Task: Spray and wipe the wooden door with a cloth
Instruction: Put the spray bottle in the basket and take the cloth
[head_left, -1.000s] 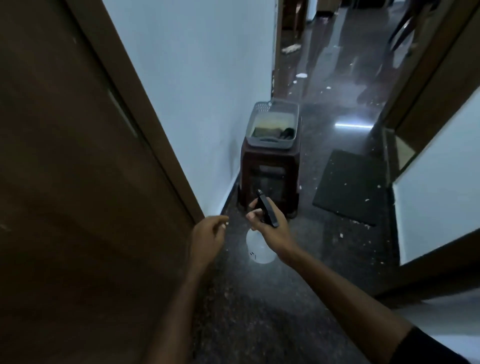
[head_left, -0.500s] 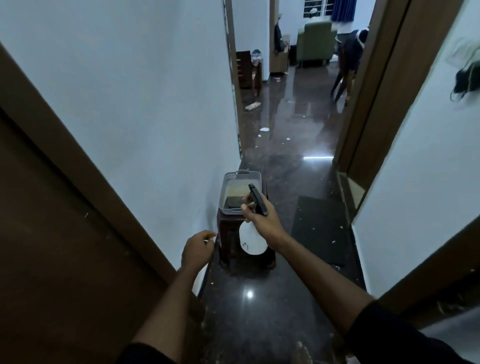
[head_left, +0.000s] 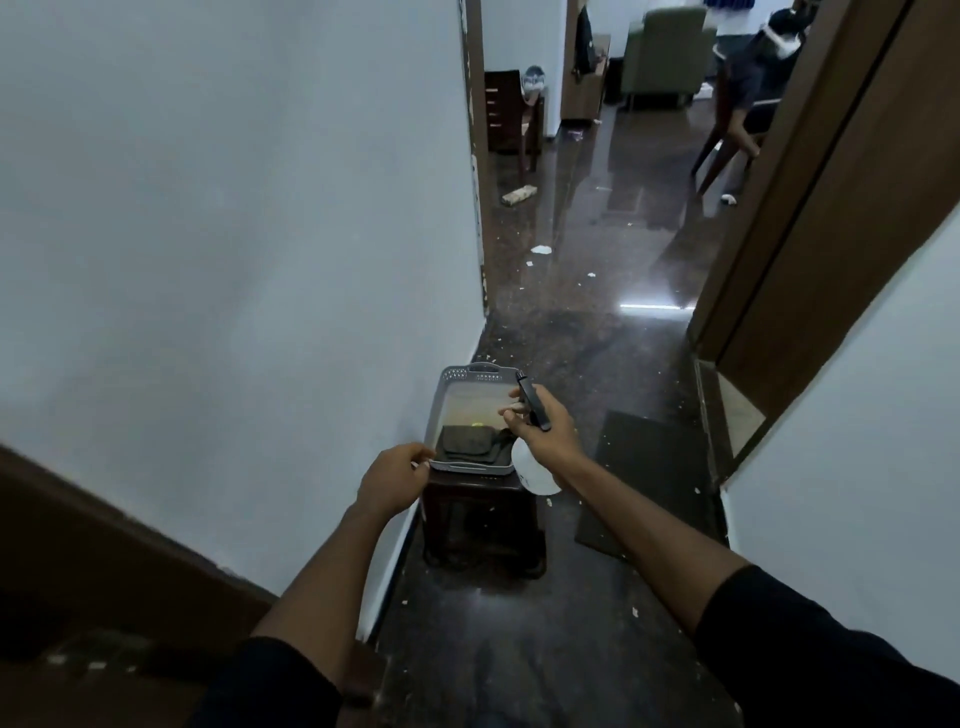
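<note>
Left hand (head_left: 396, 475) loosely curled, empty, at the tray's (head_left: 451, 375) near-left corner. Folded cloth (head_left: 466, 440) lies just right and ahead of it, nearer this hand. Right hand (head_left: 545, 430) grips the spray bottle (head_left: 534, 472). Door (head_left: 78, 613) at lower left.

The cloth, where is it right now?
In the head view the dark cloth lies folded in the grey basket on the brown stool by the left wall, just ahead of the left hand.
</note>
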